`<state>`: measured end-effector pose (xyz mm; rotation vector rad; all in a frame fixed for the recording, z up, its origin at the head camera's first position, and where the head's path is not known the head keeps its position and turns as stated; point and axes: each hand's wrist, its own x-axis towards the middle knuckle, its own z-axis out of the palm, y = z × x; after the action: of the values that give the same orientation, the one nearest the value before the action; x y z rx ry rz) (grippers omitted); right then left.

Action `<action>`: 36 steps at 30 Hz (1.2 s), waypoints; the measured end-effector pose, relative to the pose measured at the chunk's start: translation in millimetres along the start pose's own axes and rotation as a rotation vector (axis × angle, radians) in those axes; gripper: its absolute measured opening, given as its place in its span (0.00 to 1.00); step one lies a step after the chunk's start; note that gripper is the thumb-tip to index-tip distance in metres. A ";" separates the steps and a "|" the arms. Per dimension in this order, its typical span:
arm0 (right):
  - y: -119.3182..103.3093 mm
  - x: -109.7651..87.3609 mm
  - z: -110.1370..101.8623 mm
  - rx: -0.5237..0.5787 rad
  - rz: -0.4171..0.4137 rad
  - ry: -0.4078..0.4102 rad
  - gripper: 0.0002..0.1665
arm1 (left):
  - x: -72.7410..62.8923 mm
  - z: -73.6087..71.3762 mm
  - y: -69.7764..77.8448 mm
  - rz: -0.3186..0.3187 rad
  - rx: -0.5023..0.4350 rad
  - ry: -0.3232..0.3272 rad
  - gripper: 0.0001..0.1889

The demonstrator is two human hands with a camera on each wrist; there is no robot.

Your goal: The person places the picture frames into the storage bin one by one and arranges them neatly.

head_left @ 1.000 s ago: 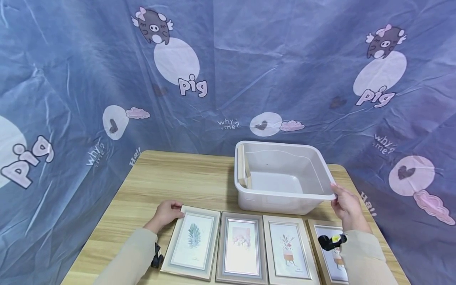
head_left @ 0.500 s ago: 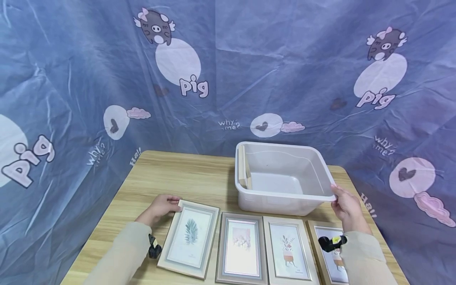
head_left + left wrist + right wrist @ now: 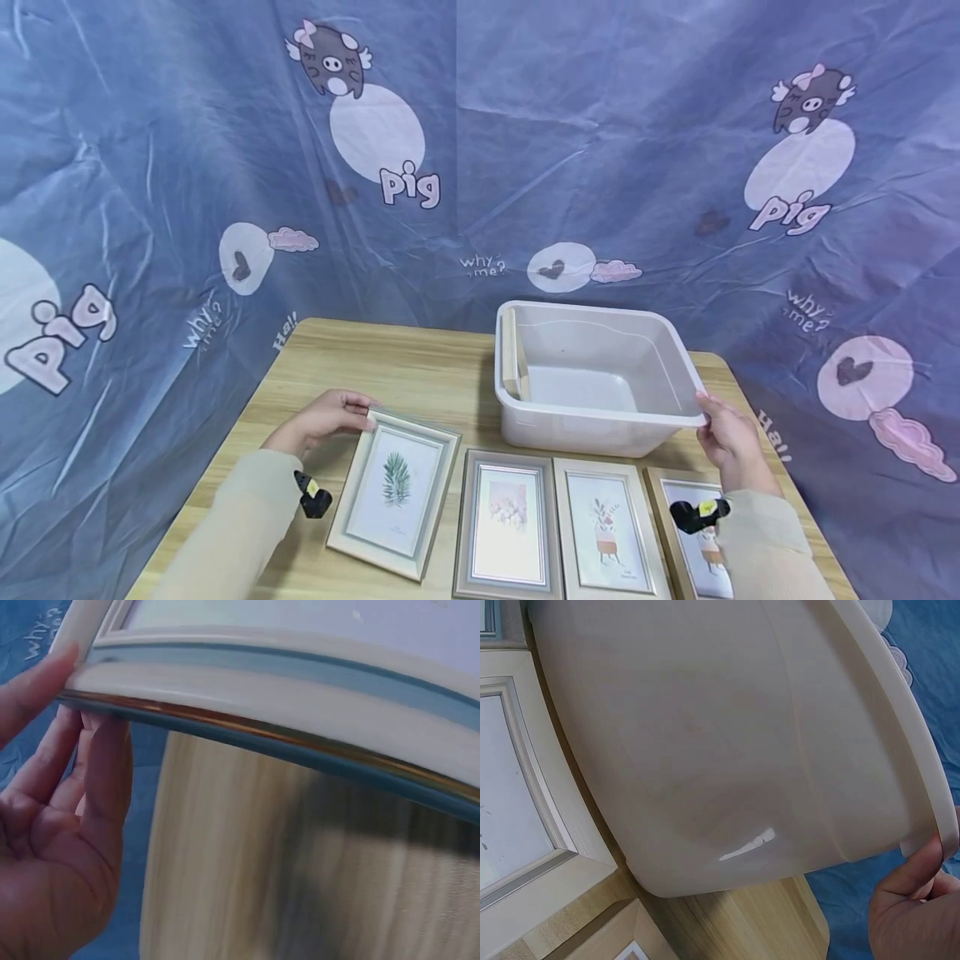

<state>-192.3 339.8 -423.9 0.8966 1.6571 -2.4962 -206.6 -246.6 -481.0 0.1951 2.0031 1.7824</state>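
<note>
My left hand (image 3: 330, 417) pinches the upper left corner of a picture frame (image 3: 396, 492) with a green leaf print. In the left wrist view the thumb lies on the front of the frame (image 3: 225, 686) and the fingers are behind it; its edge is raised off the table. At the right, my right hand (image 3: 729, 437) grips the front right corner of the rim of a light grey plastic bin (image 3: 592, 429). The right wrist view shows thumb and fingers on the rim of the bin (image 3: 697, 750). Frame-like pieces (image 3: 510, 354) stand on edge against its left wall.
Three more picture frames lie in a row before the bin: a flower-print frame (image 3: 508, 521), a plant-print frame (image 3: 609, 529), and another plant-print frame (image 3: 675, 500) partly behind my right wrist. The wooden table (image 3: 360, 358) ends at a blue patterned curtain (image 3: 465, 167).
The leaf-print frame has come up off the table at its top edge and shifted left, away from the row, with my left hand. My right hand stays on the bin.
</note>
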 end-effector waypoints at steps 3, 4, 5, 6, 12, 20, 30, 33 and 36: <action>-0.4 -0.8 0.3 -0.002 0.006 0.005 0.19 | -1.2 -4.6 4.6 0.006 -0.018 -0.042 0.23; -0.6 -1.0 0.5 -0.001 0.004 0.005 0.19 | -1.5 -5.9 6.0 0.003 -0.026 -0.051 0.21; -0.7 -0.9 0.5 0.000 0.003 0.002 0.19 | -1.6 -7.4 7.2 0.003 -0.032 -0.059 0.20; -0.7 -0.9 0.6 -0.002 0.003 0.003 0.19 | -1.8 -8.6 8.2 0.007 -0.038 -0.070 0.18; -0.9 -0.9 -0.1 -0.008 0.004 -0.009 0.19 | -2.2 -15.3 18.3 0.049 -0.067 -0.113 0.11; -0.7 -0.6 -1.0 -0.015 -0.005 -0.004 0.19 | -7.6 -25.9 44.4 0.139 -0.054 -0.106 0.12; 0.6 0.6 -1.4 -0.021 -0.007 0.004 0.19 | -16.3 -27.0 81.1 0.229 -0.123 -0.012 0.14; 0.9 0.9 -1.7 -0.024 -0.007 0.004 0.19 | -14.8 -23.4 93.1 0.245 -0.152 0.010 0.14; 1.0 0.7 -2.1 -0.023 -0.006 -0.002 0.19 | -11.6 -18.1 105.5 0.267 -0.181 0.039 0.12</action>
<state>-191.6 341.4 -425.7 0.8886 1.6870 -2.4750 -223.6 -251.1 -374.8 0.3879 1.9001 2.1351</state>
